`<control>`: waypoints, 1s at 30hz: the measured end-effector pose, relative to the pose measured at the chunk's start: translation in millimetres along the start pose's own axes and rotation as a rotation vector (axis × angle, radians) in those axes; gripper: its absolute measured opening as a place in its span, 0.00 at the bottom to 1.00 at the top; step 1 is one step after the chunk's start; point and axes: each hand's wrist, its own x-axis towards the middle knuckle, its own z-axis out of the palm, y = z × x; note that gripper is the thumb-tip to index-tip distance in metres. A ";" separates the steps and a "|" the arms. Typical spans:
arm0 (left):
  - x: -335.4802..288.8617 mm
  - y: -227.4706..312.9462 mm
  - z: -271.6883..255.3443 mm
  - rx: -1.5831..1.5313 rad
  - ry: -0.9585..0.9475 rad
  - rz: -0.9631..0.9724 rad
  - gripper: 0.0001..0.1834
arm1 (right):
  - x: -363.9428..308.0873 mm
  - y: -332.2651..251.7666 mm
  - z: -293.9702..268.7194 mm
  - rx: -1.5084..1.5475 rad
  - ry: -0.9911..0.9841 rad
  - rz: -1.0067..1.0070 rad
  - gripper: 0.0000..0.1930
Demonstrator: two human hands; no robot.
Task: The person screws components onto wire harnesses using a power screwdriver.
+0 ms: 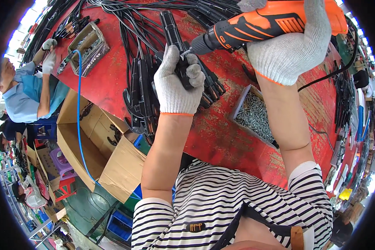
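My left hand, in a white knit glove with an orange cuff, is closed around a long black plastic part with a handle-like end. My right hand, gloved the same way, grips an orange and black power drill lying almost level. The drill's black chuck points left, and its bit reaches the black part between my left thumb and fingers. A small silvery screw seems to sit at the bit's tip, partly hidden by the glove. Beneath my left hand lies a pile of similar black parts with cables.
A box of screws stands on the worn red table, near my right forearm. Another screw box is at the far left, beside a co-worker in blue. An open cardboard box and a blue hose are left of me.
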 end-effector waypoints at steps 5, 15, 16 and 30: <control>0.9 3.2 -4.2 -0.004 0.001 -0.021 0.22 | -4.2 -6.5 1.0 0.012 -0.006 0.054 0.14; 4.7 0.0 -6.6 -0.028 -0.054 -0.037 0.08 | 2.6 -4.0 1.7 -0.020 -0.059 0.039 0.16; 3.9 -0.1 -5.1 0.002 -0.013 -0.018 0.10 | 2.3 -3.6 4.8 -0.018 -0.054 0.070 0.16; 3.8 -5.5 1.6 0.111 0.037 0.068 0.13 | 20.4 24.0 2.4 0.162 -0.459 0.200 0.17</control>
